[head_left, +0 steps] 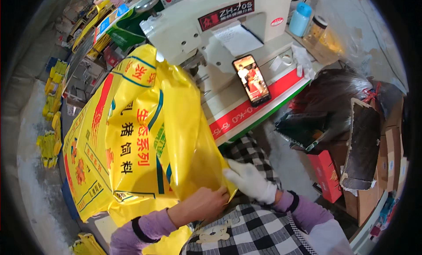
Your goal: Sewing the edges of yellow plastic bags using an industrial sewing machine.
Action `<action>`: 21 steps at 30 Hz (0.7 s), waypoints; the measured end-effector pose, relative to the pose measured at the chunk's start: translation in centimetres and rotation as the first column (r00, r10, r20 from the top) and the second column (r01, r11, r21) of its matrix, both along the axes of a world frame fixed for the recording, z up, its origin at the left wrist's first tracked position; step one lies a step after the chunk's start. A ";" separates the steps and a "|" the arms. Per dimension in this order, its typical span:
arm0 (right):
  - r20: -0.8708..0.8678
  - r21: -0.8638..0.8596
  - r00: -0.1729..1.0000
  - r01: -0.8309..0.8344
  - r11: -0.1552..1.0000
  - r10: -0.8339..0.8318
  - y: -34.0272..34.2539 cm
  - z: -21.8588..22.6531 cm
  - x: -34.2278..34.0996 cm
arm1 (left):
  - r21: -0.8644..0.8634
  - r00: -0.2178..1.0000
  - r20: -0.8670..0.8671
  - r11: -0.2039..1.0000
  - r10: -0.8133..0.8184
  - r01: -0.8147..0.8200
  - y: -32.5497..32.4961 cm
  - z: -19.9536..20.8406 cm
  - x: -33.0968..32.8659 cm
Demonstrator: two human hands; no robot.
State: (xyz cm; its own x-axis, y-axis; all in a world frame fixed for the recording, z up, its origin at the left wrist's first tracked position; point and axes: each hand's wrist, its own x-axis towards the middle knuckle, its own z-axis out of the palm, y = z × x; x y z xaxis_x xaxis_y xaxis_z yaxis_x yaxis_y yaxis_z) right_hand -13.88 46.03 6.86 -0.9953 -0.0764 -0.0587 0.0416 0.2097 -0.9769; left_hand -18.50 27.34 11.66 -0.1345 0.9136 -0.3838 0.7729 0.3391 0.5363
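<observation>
A large yellow printed plastic woven bag [136,140] lies across the sewing machine's bed and down over my lap. Its upper end is close to the needle area of a big white sewing machine [184,39], where the bag hides the needle and foot. My bare left hand [204,205] has its fingers closed on the bag's near edge. Just right of it, my right hand [252,182], in a white glove, pinches the same edge from the other side; its fingertips are partly hidden by the film.
On the machine bed are a lit phone [252,80], a paper sheet [237,38] with a pen, and a spare white glove [302,61]. A blue bottle [300,20] and a jar [315,28] stand behind. Cardboard and a red box [325,176] are at right; folded yellow bundles [49,145] lie left.
</observation>
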 end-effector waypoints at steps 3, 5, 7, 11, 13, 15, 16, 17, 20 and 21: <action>0.011 0.178 0.996 0.087 0.980 -0.091 -1.3 0.1 -1.9 | -0.070 0.988 -0.044 0.987 -0.148 0.145 1.3 0.3 -0.7; 0.033 0.237 0.992 0.108 0.966 -0.119 -1.6 -0.4 -1.8 | -0.098 0.979 -0.007 0.974 -0.206 0.204 2.1 1.0 -1.5; 0.101 0.319 0.993 0.019 0.947 -0.054 -1.6 0.2 -0.6 | -0.126 0.970 0.026 0.962 -0.240 0.242 2.9 2.0 -2.8; -0.006 0.379 1.000 0.016 0.925 -0.015 -0.2 1.1 1.8 | -0.185 0.963 0.121 0.948 -0.240 0.259 3.7 3.7 -8.2; -0.009 0.395 1.000 0.004 0.919 0.000 0.3 0.9 2.2 | -0.214 0.992 -0.006 0.969 -0.127 0.122 3.8 3.8 -11.6; -0.021 0.357 0.999 0.033 0.934 -0.028 0.5 0.4 1.7 | -0.184 0.981 -0.186 0.983 -0.050 0.015 3.1 3.2 -15.1; -0.035 0.370 0.999 0.028 0.928 -0.016 0.6 0.0 0.3 | -0.188 0.965 -0.260 0.982 -0.039 -0.011 2.7 3.4 -17.1; -0.069 0.320 0.994 0.101 0.942 -0.083 0.6 -0.6 -1.4 | -0.249 0.962 -0.270 0.968 -0.034 -0.036 2.4 3.9 -19.5; -0.157 0.292 0.975 0.200 0.935 -0.160 0.5 -1.6 -7.4 | -0.140 0.943 -0.331 0.986 0.038 -0.089 0.4 6.6 -25.0; -0.220 0.313 0.963 0.219 0.924 -0.154 0.1 -2.4 -9.7 | 0.026 0.930 -0.355 0.995 0.095 -0.092 -0.7 7.4 -26.5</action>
